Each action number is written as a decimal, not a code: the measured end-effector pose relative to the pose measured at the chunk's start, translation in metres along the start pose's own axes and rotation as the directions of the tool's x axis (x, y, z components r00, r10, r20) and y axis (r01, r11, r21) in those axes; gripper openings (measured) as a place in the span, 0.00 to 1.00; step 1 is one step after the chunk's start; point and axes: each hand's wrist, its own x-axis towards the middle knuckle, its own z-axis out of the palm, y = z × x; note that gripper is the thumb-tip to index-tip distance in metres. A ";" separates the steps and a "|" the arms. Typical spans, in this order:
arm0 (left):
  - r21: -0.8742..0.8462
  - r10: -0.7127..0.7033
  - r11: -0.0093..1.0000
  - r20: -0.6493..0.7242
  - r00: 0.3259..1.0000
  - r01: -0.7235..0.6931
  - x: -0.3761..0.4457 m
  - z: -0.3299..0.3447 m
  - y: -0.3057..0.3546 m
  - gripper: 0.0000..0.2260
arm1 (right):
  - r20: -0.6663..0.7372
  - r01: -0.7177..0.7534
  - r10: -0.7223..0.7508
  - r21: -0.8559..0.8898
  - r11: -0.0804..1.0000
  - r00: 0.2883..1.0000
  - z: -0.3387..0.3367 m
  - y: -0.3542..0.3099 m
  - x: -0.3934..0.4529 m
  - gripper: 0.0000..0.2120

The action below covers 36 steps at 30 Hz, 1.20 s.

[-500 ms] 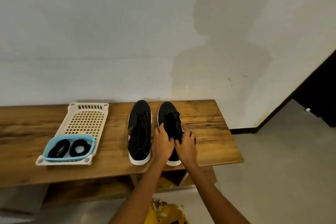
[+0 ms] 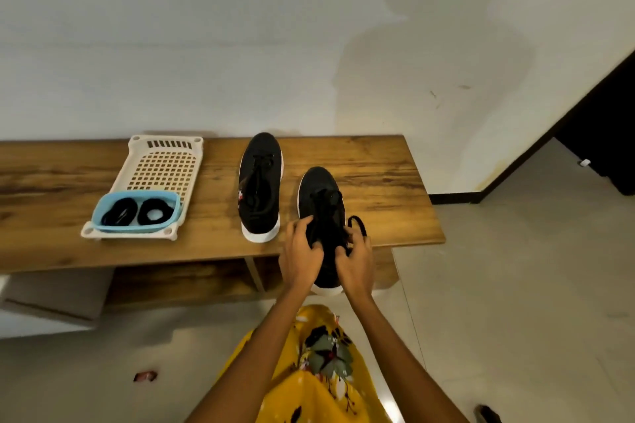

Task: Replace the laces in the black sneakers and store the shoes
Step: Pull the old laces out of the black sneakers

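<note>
Early stage, by the look of it: both black sneakers still laced with black laces, nothing stored. Right-hand sneaker [image 2: 322, 216] drawn toward the near edge of the wooden bench [image 2: 388, 182], heel overhanging the edge at about 5 o'clock of the bench top, toe pointing to 12. Left-hand sneaker [image 2: 260, 187] flat on the bench at 11 o'clock of the first, well apart from both hands, laces tied or at least threaded. Spare black laces [image 2: 137, 212] coiled in a blue tub [image 2: 103, 213] on the near end of a cream slotted tray [image 2: 161, 165], far off at 9 o'clock. Left to do, in all likelihood: unlacing, relacing both shoes, storage. Left hand [image 2: 302, 254] curled over the sneaker's 9 o'clock flank, fingers pinching at the lacing. Right hand [image 2: 355, 259] curled at the 3 o'clock flank, fingertips closed on the lace; a loose black lace loop [image 2: 357, 225] standing out at 1 o'clock of that hand. Both forearms reaching up from 6 o'clock, converging on the shoe.
</note>
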 end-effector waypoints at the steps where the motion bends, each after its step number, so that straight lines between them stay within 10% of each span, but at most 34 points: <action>1: 0.005 -0.008 1.000 0.003 1.000 0.008 -0.007 -0.002 -0.001 0.21 | 0.008 0.003 -0.003 -0.014 1.000 1.000 -0.002 0.002 -0.007 0.20; 19: 0.101 0.169 0.981 -0.013 0.985 -0.167 0.005 -0.002 -0.015 0.16 | 0.253 0.105 -0.077 -0.101 0.989 0.964 -0.011 0.011 0.010 0.21; 27: -0.275 0.048 0.960 -0.032 0.998 -0.055 0.029 -0.006 0.004 0.07 | 0.167 0.222 -0.204 -0.099 0.970 0.965 -0.024 -0.005 0.027 0.22; 32: -0.795 -0.178 0.552 0.182 0.967 0.252 0.041 -0.048 0.053 0.08 | 0.183 0.227 -0.214 -0.053 0.973 0.960 -0.014 -0.012 0.037 0.14; 36: -0.748 -0.049 0.609 0.295 0.954 0.262 0.049 -0.072 0.082 0.13 | 0.157 0.135 -0.165 0.190 0.972 0.974 -0.016 -0.024 0.042 0.02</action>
